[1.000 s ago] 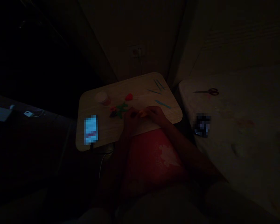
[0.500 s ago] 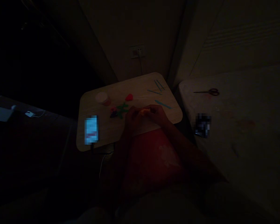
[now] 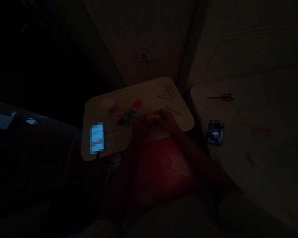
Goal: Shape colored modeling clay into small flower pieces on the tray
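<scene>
Lit phone (image 3: pixel 97 138), scissors (image 3: pixel 221 97) at R, socket (image 3: pixel 142 55)

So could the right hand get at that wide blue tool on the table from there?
Probably yes: the wide blue tool lies close by the right hand, with nothing visible between them. That hand holds the orange piece, though, so it might need to let go first.

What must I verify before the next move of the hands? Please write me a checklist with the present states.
1. Orange piece held between left hand and right hand: ok.
2. Exact finger grip on it visible: cannot tell, too dark.
3. Red piece on the table, apart from both hands: ok.
4. Turquoise tool lying on the table, unheld: ok.
5. Scissors off the table: ok.
6. Good lighting: not ok, very dim.
</scene>
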Available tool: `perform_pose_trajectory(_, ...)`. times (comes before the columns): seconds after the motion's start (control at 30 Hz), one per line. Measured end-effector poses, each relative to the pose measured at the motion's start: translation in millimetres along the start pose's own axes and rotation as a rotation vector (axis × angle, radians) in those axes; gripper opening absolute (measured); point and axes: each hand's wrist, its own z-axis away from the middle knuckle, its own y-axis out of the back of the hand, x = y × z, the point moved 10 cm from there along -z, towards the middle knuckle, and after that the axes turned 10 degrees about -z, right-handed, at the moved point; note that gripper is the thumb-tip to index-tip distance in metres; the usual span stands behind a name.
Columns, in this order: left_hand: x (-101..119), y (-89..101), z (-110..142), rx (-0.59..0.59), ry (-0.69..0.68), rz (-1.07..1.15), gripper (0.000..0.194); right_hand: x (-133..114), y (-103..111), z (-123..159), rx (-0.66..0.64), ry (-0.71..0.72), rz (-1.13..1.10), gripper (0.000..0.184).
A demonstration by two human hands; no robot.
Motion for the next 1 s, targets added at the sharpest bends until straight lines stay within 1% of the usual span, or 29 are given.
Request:
perform_pose_trajectory(0.1, -1.3, 1.6, 0.9, 0.007, 0.023, -0.008, 0.028, -1.1, 0.5, 0.2, 0.001, 0.016, 0.142, 0.036)
perform_pose_trajectory(0.17, -0.8, 0.6, 0.8, -0.010, 0.037, 0.001, 0.030, -1.6, 3.1, 0.1, 0.027, 0.021, 0.179, 0.031)
perform_pose_trajectory(0.3, 4.8, -4.7, -0.1, -0.073, 0.013, 0.101, 0.034, -4.5, 9.5, 0.1, 0.100, 0.049, 0.166, 0.024)
perform_pose_trajectory(0.4, 8.9, -7.8, -0.7, -0.114, -0.029, 0.185, 0.037, -5.6, 13.0, 0.5, 0.144, 0.067, 0.161, 0.025)
perform_pose_trajectory(0.57, 10.0, -9.4, -1.7, -0.143, -0.054, 0.194, 0.037, -7.6, 15.9, 1.5, 0.178, 0.076, 0.137, 0.027)
perform_pose_trajectory(0.7, 1.7, -11.7, -0.2, -0.149, 0.016, 0.199, 0.035, -14.0, 11.7, 1.6, 0.139, 0.092, 0.145, 0.027)
perform_pose_trajectory(0.87, -6.1, -10.9, 1.0, -0.117, 0.099, 0.222, 0.040, -20.1, 2.2, 1.9, 0.024, 0.115, 0.160, 0.034)
perform_pose_trajectory(1.0, -6.2, -10.3, -1.2, -0.128, 0.101, 0.196, 0.036, -21.0, -2.4, 3.6, -0.033, 0.113, 0.189, 0.036)
